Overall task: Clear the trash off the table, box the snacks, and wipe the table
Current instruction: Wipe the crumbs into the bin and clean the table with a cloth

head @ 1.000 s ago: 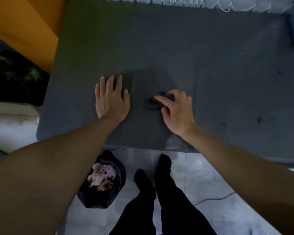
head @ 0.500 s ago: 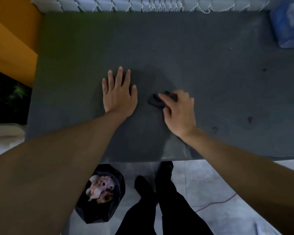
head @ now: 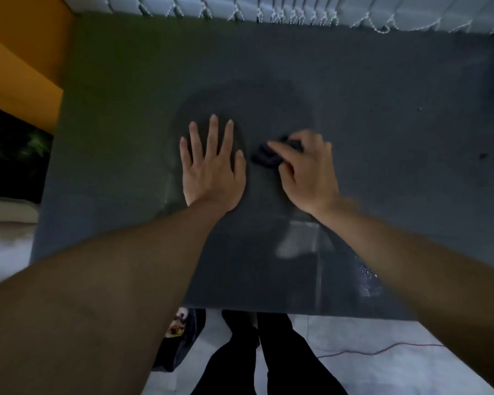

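Trash bag [head: 184, 334] of black plastic stands on the pale floor [head: 382, 374] under the near edge of the table [head: 382, 95], half hidden behind the left forearm, with crumpled wrappers showing in its mouth. Beside it are the person's legs in dark trousers [head: 271, 354], and a thin cable [head: 382, 350] trails across the floor to the right. The tabletop is dark grey; along its far edge runs white fabric [head: 268, 10] with a scalloped hem, and an orange panel [head: 17, 67] rises at the left. A small dark spot [head: 483, 156] marks the surface well to the right of the hands, and a pale sheen [head: 297, 243] lies near the front edge (it looks wet, with droplets glinting beside the right forearm).

The left hand [head: 211, 169] lies flat on the table, palm down, fingers straight and slightly spread, holding nothing. Just beside it, the right hand [head: 305, 172] is blurred; its fingers curl over a small bunched dark cloth [head: 265, 156] and press it against the tabletop, forefinger stretched across the top of the wad. The cloth sits near the middle of the table, between the two hands.
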A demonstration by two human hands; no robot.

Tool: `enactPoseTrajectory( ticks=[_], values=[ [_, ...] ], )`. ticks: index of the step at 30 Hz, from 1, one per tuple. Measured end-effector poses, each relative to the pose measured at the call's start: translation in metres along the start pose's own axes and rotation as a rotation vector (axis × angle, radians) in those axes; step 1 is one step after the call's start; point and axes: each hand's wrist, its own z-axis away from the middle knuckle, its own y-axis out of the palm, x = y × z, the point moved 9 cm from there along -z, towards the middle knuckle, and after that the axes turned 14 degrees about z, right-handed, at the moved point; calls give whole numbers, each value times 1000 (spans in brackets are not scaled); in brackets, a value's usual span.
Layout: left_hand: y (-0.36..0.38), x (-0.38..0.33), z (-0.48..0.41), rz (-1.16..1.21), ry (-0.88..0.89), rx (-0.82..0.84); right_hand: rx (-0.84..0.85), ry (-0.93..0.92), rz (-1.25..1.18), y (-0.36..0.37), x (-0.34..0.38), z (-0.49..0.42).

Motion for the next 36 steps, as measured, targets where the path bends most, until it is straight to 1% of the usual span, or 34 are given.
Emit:
enactPoseTrajectory(
  ticks=[2, 3, 4, 5, 6, 9, 10, 11, 12, 14, 16, 17, 18, 19, 20, 23, 24, 25, 26, 28, 30, 31, 32, 33, 34, 36],
  values=[
    [0, -1, 0, -15, 3, 0, 21, -277, -55, 2, 21, 8],
    [0, -1, -1, -17, 2, 6, 36, -357, -43, 3, 20, 4],
    [0, 0, 0, -13, 0, 10, 42, -385, -9, 6, 15, -8],
    [1, 1, 0, -8, -2, 13, 30, -350, 33, 8, 5, -25],
    [1, 1, 0, -6, -1, 16, 7, -262, 69, 9, -7, -45],
    [1, 2, 0, -11, 9, 14, -3, 127, 121, 9, -56, -106],
    [0, 2, 0, -14, 9, 11, 8, 198, 118, 11, -63, -117],
    [0, 2, 0, -22, 8, 9, 6, 204, 100, 12, -62, -123],
    [0, 2, 0, -33, 6, 9, -4, 146, 60, 12, -53, -124],
    [1, 2, 0, -41, 3, 12, -7, -114, -8, 15, -27, -112],
    [0, 1, -1, -34, 6, 17, 29, -361, 4, 19, -12, -101],
    [-1, 0, -2, -27, 4, 20, 38, -426, 33, 19, -14, -108],
    [-1, 0, -2, -19, 1, 22, 32, -441, 64, 19, -19, -122],
    [-1, 1, -2, -14, -2, 22, 19, -399, 98, 21, -26, -139],
    [-1, 1, -2, -11, -2, 22, 10, -301, 135, 23, -37, -159],
    [-1, 1, -3, -9, 7, 18, 34, 133, 147, 28, -75, -207],
    [-1, 2, -3, -6, 10, 14, 58, 224, 129, 29, -77, -211],
    [-2, 2, -2, -7, 13, 8, 64, 234, 116, 30, -71, -209],
    [-2, 2, -2, -9, 15, 4, 56, 177, 98, 30, -59, -202],
    [-2, 2, -1, -10, 22, -1, 45, -57, 46, 30, -29, -176],
    [-2, 1, -2, -10, 29, -8, 76, -313, -1, 32, -11, -158],
    [-3, 0, -3, -10, 30, -8, 89, -394, -5, 31, -12, -159],
    [-3, 0, -3, -9, 29, -6, 87, -420, 8, 31, -18, -166],
    [-3, 1, -3, -8, 27, -5, 70, -386, 34, 30, -28, -174],
    [-2, 2, -3, -11, 24, -3, 48, -290, 54, 29, -41, -184],
    [-1, 3, -3, -20, 18, 11, 31, 28, 54, 27, -71, -192]
  ],
)
